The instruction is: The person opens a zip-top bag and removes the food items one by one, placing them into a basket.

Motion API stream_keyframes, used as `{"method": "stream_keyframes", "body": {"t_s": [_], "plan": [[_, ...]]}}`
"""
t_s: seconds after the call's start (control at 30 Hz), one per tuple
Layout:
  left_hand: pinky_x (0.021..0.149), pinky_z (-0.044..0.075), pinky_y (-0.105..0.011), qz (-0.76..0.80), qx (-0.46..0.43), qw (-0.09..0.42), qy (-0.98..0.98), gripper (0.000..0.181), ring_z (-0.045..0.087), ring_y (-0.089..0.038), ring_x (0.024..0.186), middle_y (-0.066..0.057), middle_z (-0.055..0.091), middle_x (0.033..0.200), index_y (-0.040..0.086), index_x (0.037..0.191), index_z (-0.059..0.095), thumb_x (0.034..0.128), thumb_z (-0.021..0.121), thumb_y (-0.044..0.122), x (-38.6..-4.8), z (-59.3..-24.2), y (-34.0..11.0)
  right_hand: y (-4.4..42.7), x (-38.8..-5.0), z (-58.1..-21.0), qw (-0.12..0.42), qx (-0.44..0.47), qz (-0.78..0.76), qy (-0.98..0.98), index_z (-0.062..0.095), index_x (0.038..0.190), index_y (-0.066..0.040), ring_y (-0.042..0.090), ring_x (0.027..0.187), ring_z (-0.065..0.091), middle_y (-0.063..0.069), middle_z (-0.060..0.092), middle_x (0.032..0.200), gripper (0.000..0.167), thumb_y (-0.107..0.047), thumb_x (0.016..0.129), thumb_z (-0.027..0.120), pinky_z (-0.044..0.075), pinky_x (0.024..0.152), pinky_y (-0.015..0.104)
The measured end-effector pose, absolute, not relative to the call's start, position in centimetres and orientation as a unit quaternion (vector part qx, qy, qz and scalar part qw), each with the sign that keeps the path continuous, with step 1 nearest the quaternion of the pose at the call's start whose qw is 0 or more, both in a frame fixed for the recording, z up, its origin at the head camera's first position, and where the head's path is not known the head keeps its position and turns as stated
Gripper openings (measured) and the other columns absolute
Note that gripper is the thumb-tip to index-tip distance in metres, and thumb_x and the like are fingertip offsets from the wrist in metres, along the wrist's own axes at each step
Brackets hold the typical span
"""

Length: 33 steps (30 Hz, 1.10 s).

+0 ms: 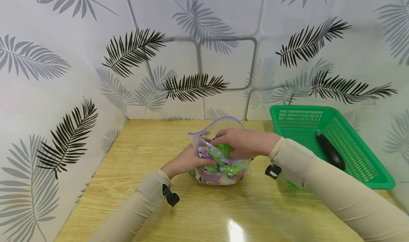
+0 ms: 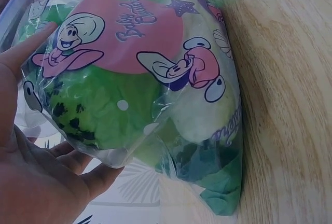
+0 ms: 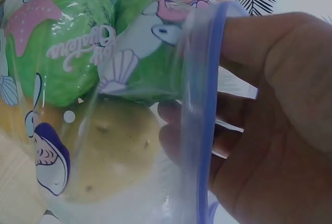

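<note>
A clear zip bag (image 1: 220,176) with pink cartoon prints and a purple seal stands on the table, its mouth spread. My left hand (image 1: 186,160) grips the bag's left side, thumb across the front and fingers (image 2: 101,180) behind. From the right, my right hand (image 1: 247,141) reaches into the mouth; its fingertips (image 3: 168,123) show through the plastic near a potato-like yellowish round thing (image 3: 111,151). Beside that hand lies a bright green vegetable (image 1: 225,149); plastic hides whether the fingers grip it. A larger green round vegetable (image 3: 62,53) is also inside.
On the right side of the wooden table (image 1: 134,142) sits a green plastic basket (image 1: 364,149), with a dark eggplant (image 1: 330,151) lying in it. Leaf-patterned white sheeting (image 1: 166,15) rises behind the table and along both sides.
</note>
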<state>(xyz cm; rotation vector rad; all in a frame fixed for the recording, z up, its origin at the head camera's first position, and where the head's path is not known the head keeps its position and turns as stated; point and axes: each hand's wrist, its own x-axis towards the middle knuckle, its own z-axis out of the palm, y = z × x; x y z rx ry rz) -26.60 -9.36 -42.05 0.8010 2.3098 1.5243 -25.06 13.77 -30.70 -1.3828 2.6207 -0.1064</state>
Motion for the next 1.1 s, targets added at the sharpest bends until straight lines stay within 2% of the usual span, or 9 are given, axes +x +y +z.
{"method": "stream_keyframes", "body": {"t_s": [0.07,0.33,0.47,0.57,0.67,0.8,0.97,1.1], "plan": [[0.114,0.039,-0.048,0.515,0.279,0.124,0.801,0.094,0.050,-0.023,0.135,-0.003,0.040,0.152,0.020,0.157,0.019,0.0864,0.082,0.023,-26.6,-42.0,-9.4,13.7,-25.1,-30.8,0.096,-0.459,-0.029,0.883,0.056,0.145,-0.021,0.030,0.132,0.050,0.008,0.054,0.147,0.060,-0.012,0.088,0.075,0.048,0.105,0.042],[0.116,0.036,-0.047,0.518,0.279,0.123,0.799,0.103,0.049,-0.022,0.137,-0.003,0.047,0.148,0.019,0.160,0.011,0.0853,0.083,0.021,-26.5,-42.2,-9.3,13.8,-25.3,-31.5,0.078,-0.453,-0.018,0.888,0.052,0.148,-0.022,0.025,0.130,0.051,0.004,0.056,0.146,0.065,-0.020,0.088,0.077,0.048,0.104,0.039],[0.117,0.036,-0.047,0.521,0.276,0.119,0.799,0.099,0.043,-0.023,0.141,-0.002,0.036,0.158,0.019,0.159,0.019,0.0842,0.084,0.020,-26.4,-42.2,-9.4,14.1,-25.2,-31.3,0.046,-0.459,-0.040,0.886,0.052,0.148,-0.022,0.027,0.130,0.052,0.007,0.057,0.143,0.066,-0.021,0.087,0.077,0.051,0.101,0.042],[0.114,0.039,-0.047,0.528,0.283,0.119,0.792,0.095,0.046,-0.024,0.138,-0.004,0.037,0.155,0.020,0.157,0.023,0.0841,0.084,0.017,-26.4,-42.1,-9.4,14.5,-25.2,-30.8,0.014,-0.460,-0.061,0.886,0.052,0.147,-0.021,0.027,0.129,0.053,0.008,0.056,0.144,0.065,-0.019,0.086,0.076,0.054,0.095,0.040],[0.112,0.041,-0.048,0.537,0.289,0.124,0.783,0.100,0.054,-0.026,0.130,-0.009,0.048,0.143,0.018,0.158,0.016,0.0840,0.083,0.014,-26.4,-42.1,-9.3,15.2,-24.9,-30.0,-0.008,-0.447,-0.074,0.891,0.050,0.149,-0.024,0.026,0.130,0.053,0.005,0.053,0.147,0.068,-0.019,0.086,0.075,0.056,0.089,0.038],[0.116,0.035,-0.051,0.529,0.280,0.116,0.792,0.102,0.049,-0.028,0.136,-0.012,0.048,0.148,0.013,0.159,0.015,0.0838,0.083,0.016,-26.5,-42.2,-9.3,16.4,-24.4,-28.5,-0.016,-0.414,-0.082,0.906,0.046,0.152,-0.027,0.027,0.135,0.050,0.003,0.052,0.150,0.070,-0.024,0.088,0.076,0.055,0.094,0.044],[0.114,0.037,-0.052,0.513,0.269,0.104,0.809,0.088,0.046,-0.029,0.138,-0.009,0.043,0.152,0.013,0.153,0.030,0.0838,0.084,0.021,-26.6,-42.2,-9.3,18.6,-24.2,-26.8,-0.047,-0.374,-0.098,0.921,0.046,0.152,-0.025,0.027,0.135,0.051,0.003,0.052,0.150,0.069,-0.026,0.089,0.075,0.051,0.101,0.048],[0.115,0.037,-0.052,0.507,0.272,0.096,0.812,0.075,0.042,-0.029,0.141,-0.001,0.033,0.159,0.014,0.146,0.042,0.0841,0.084,0.023,-26.6,-42.5,-9.3,20.7,-24.1,-26.3,-0.077,-0.354,-0.116,0.925,0.047,0.151,-0.022,0.029,0.132,0.053,0.006,0.054,0.148,0.069,-0.023,0.088,0.075,0.049,0.102,0.050]]}}
